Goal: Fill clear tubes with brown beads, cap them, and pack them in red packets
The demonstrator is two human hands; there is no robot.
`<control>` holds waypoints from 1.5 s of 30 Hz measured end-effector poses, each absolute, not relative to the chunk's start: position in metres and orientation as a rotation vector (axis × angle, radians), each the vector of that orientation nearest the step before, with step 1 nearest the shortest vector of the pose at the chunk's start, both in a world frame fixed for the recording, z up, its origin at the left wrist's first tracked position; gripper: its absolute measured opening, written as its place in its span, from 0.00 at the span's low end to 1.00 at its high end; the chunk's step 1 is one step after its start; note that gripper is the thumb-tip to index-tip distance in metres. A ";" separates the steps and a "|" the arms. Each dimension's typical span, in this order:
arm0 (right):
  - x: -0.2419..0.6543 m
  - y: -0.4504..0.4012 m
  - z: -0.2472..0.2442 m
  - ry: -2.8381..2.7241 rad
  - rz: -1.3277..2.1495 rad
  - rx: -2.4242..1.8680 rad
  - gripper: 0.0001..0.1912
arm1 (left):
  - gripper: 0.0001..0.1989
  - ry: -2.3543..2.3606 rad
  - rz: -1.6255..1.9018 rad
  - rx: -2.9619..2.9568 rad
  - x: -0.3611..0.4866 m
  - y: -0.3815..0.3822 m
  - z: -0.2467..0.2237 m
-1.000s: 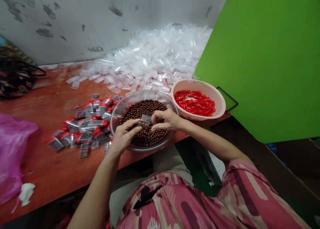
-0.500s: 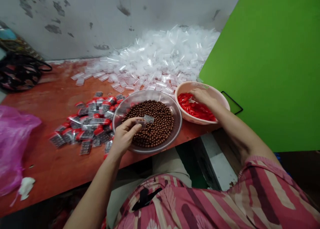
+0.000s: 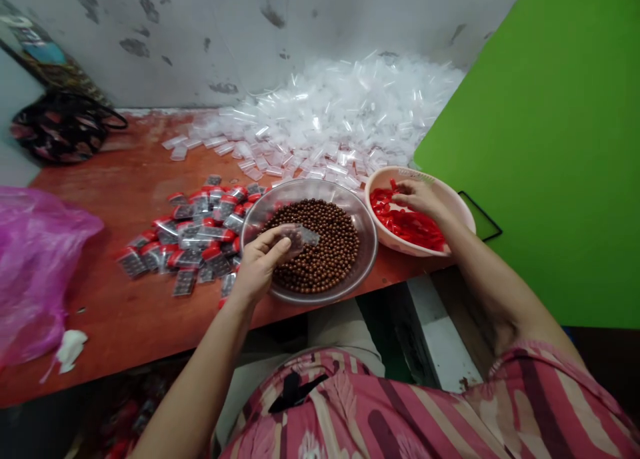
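Over a clear bowl [image 3: 369, 262] of brown beads [image 3: 330, 245], my left hand [image 3: 260, 262] pinches clear plastic containers [image 3: 295, 239] between thumb and fingers. My right hand [image 3: 420, 197] is at the pale pink basin [image 3: 465, 222], above its red caps [image 3: 407, 227]. A small red cap [image 3: 393, 185] is at the fingertips of my right hand, which are drawn together. To the left of the bowl lies a pile of filled, red-capped containers [image 3: 193, 235].
A large heap of clear containers [image 3: 340, 105] lies along the wall. A pink plastic bag [image 3: 40, 265], a white scrap [image 3: 71, 349] and a dark patterned bag [image 3: 63, 129] are at the left. A green panel [image 3: 550, 145] stands at the right.
My right hand has risen from among the red caps, with a cap now showing at its fingertips. My left hand still holds the containers over the beads. The whole view has shifted slightly.
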State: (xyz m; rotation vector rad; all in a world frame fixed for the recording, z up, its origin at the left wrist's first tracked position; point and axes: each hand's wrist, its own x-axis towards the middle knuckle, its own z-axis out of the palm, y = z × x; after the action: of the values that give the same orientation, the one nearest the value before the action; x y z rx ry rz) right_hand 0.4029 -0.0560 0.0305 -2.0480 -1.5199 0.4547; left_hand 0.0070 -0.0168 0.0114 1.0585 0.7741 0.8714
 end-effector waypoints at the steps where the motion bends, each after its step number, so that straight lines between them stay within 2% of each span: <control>1: 0.392 -0.059 0.036 -1.460 0.540 -1.984 0.17 | 0.23 0.763 0.877 1.025 0.007 -0.017 0.013; 8: 0.290 -0.072 0.065 -1.172 1.098 -1.414 0.23 | 0.22 0.648 0.878 1.006 0.007 -0.019 0.011; 11: 0.259 -0.067 0.060 -1.111 1.233 -1.286 0.22 | 0.22 0.626 0.899 1.105 0.007 -0.020 0.007; 19: 0.213 -0.061 0.058 -1.511 0.972 -1.305 0.13 | 0.13 0.685 1.013 1.620 0.008 -0.022 0.003; 26: 0.203 -0.061 0.068 -2.147 0.395 -1.293 0.12 | 0.11 0.733 1.057 1.761 0.008 -0.027 0.004; 29: 0.200 -0.060 0.069 -2.266 0.250 -1.251 0.11 | 0.11 0.778 1.069 1.775 0.009 -0.028 0.004; 33: 0.198 -0.062 0.067 -2.203 0.297 -1.264 0.11 | 0.11 0.764 1.080 1.779 0.009 -0.029 0.005; 39: 0.191 -0.069 0.064 -1.603 0.707 -1.323 0.13 | 0.12 0.786 1.068 1.742 0.008 -0.028 0.006; 42: 0.181 -0.069 0.060 -1.337 0.656 -1.247 0.20 | 0.12 0.782 1.040 1.747 0.009 -0.027 0.005; 45: 0.172 -0.067 0.048 -1.303 0.642 -1.175 0.15 | 0.13 0.755 1.035 1.732 0.008 -0.026 0.003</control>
State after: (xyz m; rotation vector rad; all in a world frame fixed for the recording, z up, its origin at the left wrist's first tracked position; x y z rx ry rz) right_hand 0.1717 -0.0670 0.0479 -1.1752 -1.3027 0.6423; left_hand 0.0076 -0.0263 0.0031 1.7315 0.7553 1.0353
